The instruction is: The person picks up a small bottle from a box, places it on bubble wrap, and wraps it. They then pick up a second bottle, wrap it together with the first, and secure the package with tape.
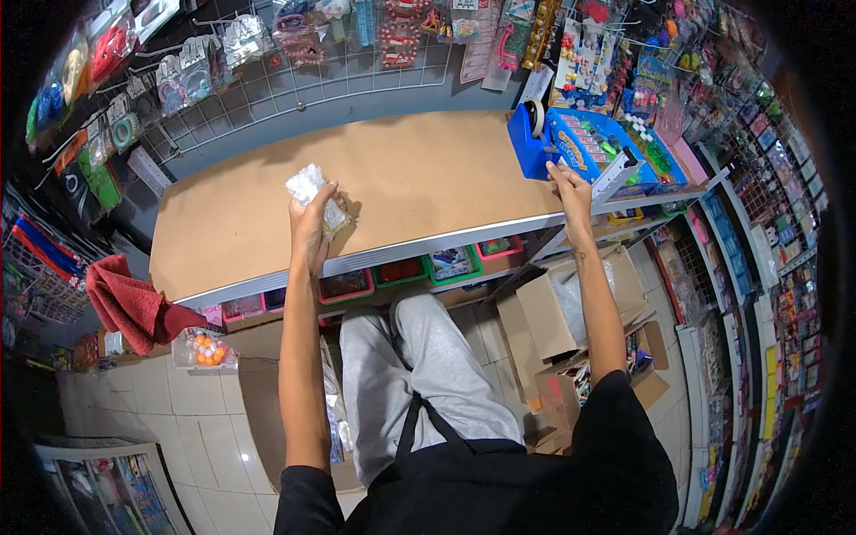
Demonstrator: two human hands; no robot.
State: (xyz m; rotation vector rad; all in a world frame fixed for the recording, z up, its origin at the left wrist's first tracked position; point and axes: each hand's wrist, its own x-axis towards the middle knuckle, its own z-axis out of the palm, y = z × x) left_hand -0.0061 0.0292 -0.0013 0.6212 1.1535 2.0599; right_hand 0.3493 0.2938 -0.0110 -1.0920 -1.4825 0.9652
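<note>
My left hand is closed round a small clear plastic packet of whitish contents, held just above the brown shelf top. The packet sticks out on both sides of my thumb. Over at the right, my right hand has its fingers pinched together at the front edge of a blue tape dispenser. A roll of tape sits in the dispenser. Whatever lies between those fingertips is too small to make out. Directly beside the dispenser stands a blue display box with small colourful items.
Colourful baskets line the shelf beneath the top. A red cloth hangs at the left corner, above a bag of orange and white balls. Open cardboard boxes stand on the floor. Packaged goods hang on a wire grid behind.
</note>
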